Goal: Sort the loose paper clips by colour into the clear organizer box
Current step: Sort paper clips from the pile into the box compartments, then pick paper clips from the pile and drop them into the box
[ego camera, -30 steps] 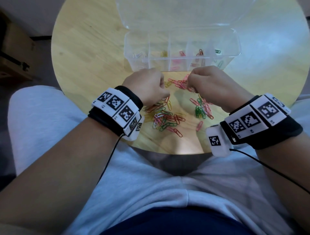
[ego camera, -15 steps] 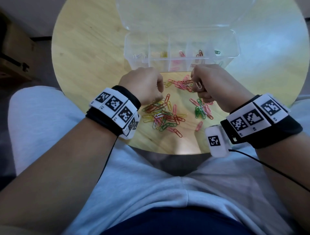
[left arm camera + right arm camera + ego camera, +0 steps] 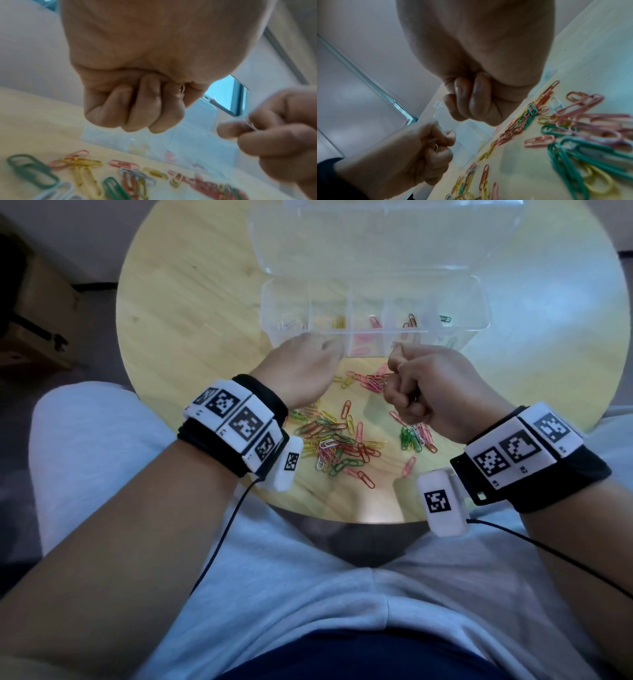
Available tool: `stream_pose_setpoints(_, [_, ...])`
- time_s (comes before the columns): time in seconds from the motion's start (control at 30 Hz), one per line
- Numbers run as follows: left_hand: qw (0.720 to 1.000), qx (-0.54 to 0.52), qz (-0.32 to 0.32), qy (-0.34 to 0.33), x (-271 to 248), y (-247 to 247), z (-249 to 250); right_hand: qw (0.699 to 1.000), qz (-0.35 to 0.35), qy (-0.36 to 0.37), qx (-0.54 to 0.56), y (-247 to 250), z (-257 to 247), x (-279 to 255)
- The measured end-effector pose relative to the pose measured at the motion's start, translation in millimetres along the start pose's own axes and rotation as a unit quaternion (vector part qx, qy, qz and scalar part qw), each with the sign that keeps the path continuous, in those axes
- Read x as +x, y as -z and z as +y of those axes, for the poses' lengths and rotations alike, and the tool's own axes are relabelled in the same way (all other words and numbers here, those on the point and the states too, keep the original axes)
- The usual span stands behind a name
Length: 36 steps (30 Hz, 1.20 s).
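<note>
From above, both fists hover at mid-frame over the loose paper clips [image 3: 342,440], just short of the clear organizer box [image 3: 373,302] in the upper centre. Only the wrist views show the grips: the left hand [image 3: 137,94] curls round a pale clip [image 3: 181,90], the right hand [image 3: 274,128] pinches a thin clip, colour unclear

A round, light wooden counter [image 3: 191,313] filled the upper half of the head view, its near edge just above the person's lap. Pale grey trousers [image 3: 308,594] covered both legs, with a dark blue garment [image 3: 359,662] at the bottom edge. To the left, on the grey floor [image 3: 99,344], stood a brown cardboard box [image 3: 37,313]. Through the left wrist camera, a bright blue-lit window [image 3: 223,94] showed beyond the counter.
</note>
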<state>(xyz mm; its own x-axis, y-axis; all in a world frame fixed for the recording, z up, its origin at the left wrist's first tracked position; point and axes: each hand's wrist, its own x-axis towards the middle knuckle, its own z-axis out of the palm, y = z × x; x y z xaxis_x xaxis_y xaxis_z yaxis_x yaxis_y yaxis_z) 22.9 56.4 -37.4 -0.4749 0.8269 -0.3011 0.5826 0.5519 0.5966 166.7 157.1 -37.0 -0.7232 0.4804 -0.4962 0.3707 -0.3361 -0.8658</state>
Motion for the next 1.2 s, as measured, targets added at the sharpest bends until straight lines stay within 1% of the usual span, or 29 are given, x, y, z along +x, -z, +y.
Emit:
stream_pose_setpoints(0.07, [0.996,-0.092,0.012,0.011,1,7,-3,1.000,-0.012,0.004,0.011,-3,1,-1])
stream_pose_setpoints(0.1, [0.989,-0.145,0.015,0.026,1,8,-6,1.000,-0.015,0.006,0.016,-5,2,-1])
stream_pose_setpoints(0.17, [0.965,-0.257,0.021,0.045,2,12,-10,0.999,-0.017,0.007,0.028,-11,1,1])
stream_pose_setpoints(0.23, [0.938,-0.343,0.028,0.044,3,18,-12,0.998,-0.019,0.013,0.050,-16,0,3])
stream_pose_setpoints(0.37, [0.909,-0.412,0.066,0.020,1,33,-10,0.995,-0.020,0.046,0.084,-25,-9,6])
stream_pose_setpoints(0.47, [0.892,-0.443,0.088,0.009,0,43,-14,0.995,-0.028,0.056,0.080,-31,-20,11])
stream_pose_setpoints(0.57, [0.899,-0.432,0.077,0.002,-1,50,-21,0.999,-0.037,0.026,0.029,-38,-31,22])
stream_pose_setpoints(0.67, [0.921,-0.382,0.066,0.023,0,53,-29,0.998,-0.006,-0.017,-0.052,-49,-45,34])
stream_pose_setpoints(0.77, [0.961,-0.264,0.079,0.035,-2,55,-31,0.995,0.029,0.000,-0.091,-63,-62,45])
stream_pose_setpoints(0.83, [0.974,-0.205,0.087,0.038,-4,57,-31,0.995,0.036,0.019,-0.090,-73,-74,49])
stream_pose_setpoints(0.93, [0.985,-0.147,0.086,0.032,-4,56,-32,0.994,0.042,0.041,-0.089,-87,-89,52])
stream_pose_setpoints(1.0, [0.988,-0.123,0.092,0.032,-4,57,-31,0.993,0.048,0.039,-0.103,-94,-94,54])
stream_pose_setpoints(1.1, [0.985,-0.129,0.109,0.036,-3,58,-34,0.990,0.037,0.014,-0.133,-94,-91,58])
stream_pose_setpoints(1.2, [0.983,-0.138,0.115,0.045,-2,57,-38,0.995,0.018,-0.008,-0.102,-88,-87,61])
